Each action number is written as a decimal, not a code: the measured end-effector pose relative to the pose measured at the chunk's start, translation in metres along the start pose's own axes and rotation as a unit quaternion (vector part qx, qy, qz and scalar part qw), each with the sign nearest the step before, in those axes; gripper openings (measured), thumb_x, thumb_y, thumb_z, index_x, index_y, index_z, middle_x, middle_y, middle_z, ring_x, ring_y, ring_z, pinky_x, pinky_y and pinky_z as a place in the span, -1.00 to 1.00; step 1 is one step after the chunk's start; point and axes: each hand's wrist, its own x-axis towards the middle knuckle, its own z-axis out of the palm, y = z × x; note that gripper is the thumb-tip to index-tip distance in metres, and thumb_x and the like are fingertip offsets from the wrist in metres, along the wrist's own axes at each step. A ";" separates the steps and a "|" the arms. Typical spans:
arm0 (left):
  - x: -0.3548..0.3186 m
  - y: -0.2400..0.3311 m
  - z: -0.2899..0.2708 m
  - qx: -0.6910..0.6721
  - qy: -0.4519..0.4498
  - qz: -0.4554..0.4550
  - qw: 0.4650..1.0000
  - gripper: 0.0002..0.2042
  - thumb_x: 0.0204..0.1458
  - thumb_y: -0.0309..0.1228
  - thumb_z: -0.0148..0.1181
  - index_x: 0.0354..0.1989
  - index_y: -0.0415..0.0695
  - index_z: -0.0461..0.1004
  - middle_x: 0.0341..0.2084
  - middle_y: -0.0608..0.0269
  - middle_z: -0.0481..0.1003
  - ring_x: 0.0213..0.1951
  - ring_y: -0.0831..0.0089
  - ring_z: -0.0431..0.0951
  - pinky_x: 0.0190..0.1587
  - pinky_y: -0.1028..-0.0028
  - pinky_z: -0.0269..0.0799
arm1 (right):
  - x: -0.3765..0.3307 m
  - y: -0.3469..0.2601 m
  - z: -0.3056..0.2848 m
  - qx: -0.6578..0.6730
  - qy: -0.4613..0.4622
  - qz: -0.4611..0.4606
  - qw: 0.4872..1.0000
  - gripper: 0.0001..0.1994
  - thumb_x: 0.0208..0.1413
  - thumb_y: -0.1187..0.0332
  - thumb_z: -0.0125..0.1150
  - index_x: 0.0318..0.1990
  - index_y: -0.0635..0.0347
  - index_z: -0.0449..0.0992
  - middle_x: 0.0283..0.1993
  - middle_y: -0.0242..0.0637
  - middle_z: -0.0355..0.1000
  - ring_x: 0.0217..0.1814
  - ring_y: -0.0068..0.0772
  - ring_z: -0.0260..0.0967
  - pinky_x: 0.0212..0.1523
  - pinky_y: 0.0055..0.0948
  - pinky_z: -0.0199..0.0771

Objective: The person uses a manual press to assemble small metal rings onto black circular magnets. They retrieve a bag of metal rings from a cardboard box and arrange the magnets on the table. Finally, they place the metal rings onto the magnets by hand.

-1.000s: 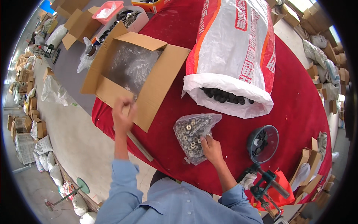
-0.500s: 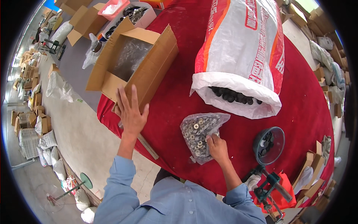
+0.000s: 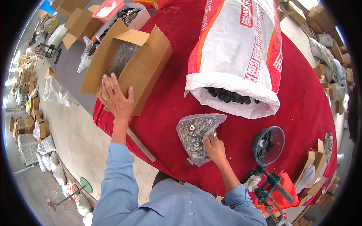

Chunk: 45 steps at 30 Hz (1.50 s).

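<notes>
My left hand (image 3: 117,98), fingers outstretched, lies against the near end of an open cardboard box (image 3: 149,71). Crumpled clear plastic (image 3: 123,56) shows inside the box. With bent fingers, my right hand (image 3: 215,149) pinches the right side of a clear plastic bag (image 3: 184,130) full of small round metal-and-dark parts. The bag lies on the red cloth (image 3: 166,101). Beyond it a large white-and-red woven sack (image 3: 230,49) rests on its side, its rolled mouth towards me and black round pieces (image 3: 230,96) within.
Right of the bag stands a dark translucent bowl (image 3: 277,150) of black pieces. A green hand press (image 3: 273,180) sits at the near right edge beside a red bag (image 3: 284,194). A pale strip (image 3: 141,146) lies along the near left edge. A white bin (image 3: 141,17) holds metal parts.
My left hand has shifted away from me and leftward, farther over the box's near end. The right hand keeps its pinch on the plastic bag. The whole view has drifted slightly.
</notes>
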 end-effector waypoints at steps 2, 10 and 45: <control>0.018 0.038 -0.027 -0.038 -0.004 0.105 0.994 -0.09 0.03 -0.19 0.41 0.58 0.00 0.10 0.56 -0.03 0.05 0.55 0.04 0.06 0.47 -0.15 -0.02 | -0.003 0.000 0.001 -0.004 -0.006 0.003 1.000 -0.59 0.37 0.09 0.10 -0.33 0.31 0.50 -0.44 0.25 0.48 -0.30 0.43 0.49 -0.27 0.18 0.44; 0.172 0.072 0.030 -0.153 -0.345 0.056 0.924 -0.06 0.01 -0.01 0.41 0.53 -0.17 0.15 0.12 -0.14 0.58 0.13 0.03 0.61 0.20 0.14 0.47 | 0.001 0.007 -0.001 0.014 -0.003 -0.004 1.000 -0.59 0.36 0.08 0.12 -0.34 0.31 0.50 -0.46 0.23 0.47 -0.32 0.41 0.49 -0.28 0.16 0.44; -0.253 0.118 -0.051 -0.699 -0.316 -0.620 0.163 -0.44 0.42 0.05 -0.05 0.19 -0.26 0.50 0.05 0.03 0.60 0.07 0.26 0.61 0.20 0.26 0.50 | -0.074 -0.092 0.028 0.090 -0.178 -0.164 0.966 -0.76 0.30 0.26 0.22 -0.32 0.27 0.51 -0.46 0.07 0.49 -0.44 0.18 0.50 -0.38 0.00 0.47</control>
